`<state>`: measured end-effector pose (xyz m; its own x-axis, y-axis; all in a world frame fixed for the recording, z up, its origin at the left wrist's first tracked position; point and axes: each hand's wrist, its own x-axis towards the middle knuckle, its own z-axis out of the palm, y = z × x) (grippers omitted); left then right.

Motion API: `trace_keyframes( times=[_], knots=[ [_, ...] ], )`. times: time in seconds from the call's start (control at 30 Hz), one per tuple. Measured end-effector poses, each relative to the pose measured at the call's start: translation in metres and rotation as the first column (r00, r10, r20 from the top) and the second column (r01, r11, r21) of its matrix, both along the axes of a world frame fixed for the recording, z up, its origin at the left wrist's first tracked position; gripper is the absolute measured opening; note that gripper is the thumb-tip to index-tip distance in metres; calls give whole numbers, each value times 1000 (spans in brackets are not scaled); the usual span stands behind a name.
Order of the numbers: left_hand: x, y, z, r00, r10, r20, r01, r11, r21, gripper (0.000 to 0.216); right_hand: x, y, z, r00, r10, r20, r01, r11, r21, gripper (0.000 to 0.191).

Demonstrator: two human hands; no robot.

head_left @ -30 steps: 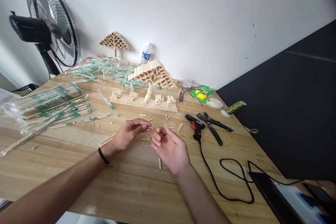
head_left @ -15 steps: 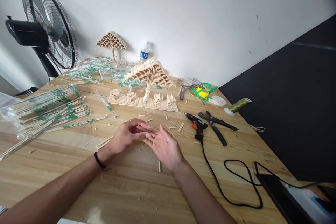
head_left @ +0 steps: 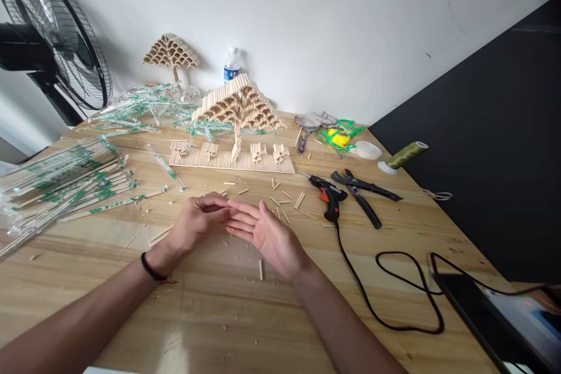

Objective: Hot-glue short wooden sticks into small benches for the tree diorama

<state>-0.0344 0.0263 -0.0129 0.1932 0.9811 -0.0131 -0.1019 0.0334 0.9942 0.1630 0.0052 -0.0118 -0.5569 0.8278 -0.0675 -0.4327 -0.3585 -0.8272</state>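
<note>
Over the middle of the table, my two hands meet. My left hand (head_left: 198,223), with a black band at its wrist, is closed around the fingertips of my right hand (head_left: 275,238). The right palm is turned up, its fingers stretched out and the thumb raised; no object lies on it. Beyond them stands a tree model (head_left: 239,111) made of short wooden sticks, on a slatted stick base (head_left: 223,162) with small stick tables. Loose cut stick pieces (head_left: 299,200) lie just past my hands, and one short stick (head_left: 261,269) lies below the right palm.
To the right are a black glue gun (head_left: 328,196) with its looping cord, and black-handled cutters (head_left: 366,198). Wrapped stick bundles (head_left: 65,166) lie at left. Behind are plastic wrappers (head_left: 140,102), a second tree (head_left: 172,52), a bottle (head_left: 231,64) and a fan (head_left: 56,29).
The view has shifted, so most of the scene sits higher and the left side lies further left. My hands stay joined, the left still holding the right's fingertips.
</note>
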Motion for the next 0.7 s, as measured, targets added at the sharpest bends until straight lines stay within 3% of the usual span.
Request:
trace_keyframes(
  times=[0.27, 0.5, 0.7],
  knots=[
    [-6, 6, -4, 993, 62, -102, -49, 991, 123, 10, 6, 2, 4, 1000, -24, -3, 24, 1000, -12, 62],
    [-10, 8, 0, 992, 120, -47, -115, 988, 100, 20, 12, 7, 4, 996, -91, 9, 91, 996, -16, 61],
    [-8, 8, -6, 999, 44, -30, -41, 995, 89, 25, 11, 8, 4, 974, -228, 10, 227, 974, 20, 42]
  ],
)
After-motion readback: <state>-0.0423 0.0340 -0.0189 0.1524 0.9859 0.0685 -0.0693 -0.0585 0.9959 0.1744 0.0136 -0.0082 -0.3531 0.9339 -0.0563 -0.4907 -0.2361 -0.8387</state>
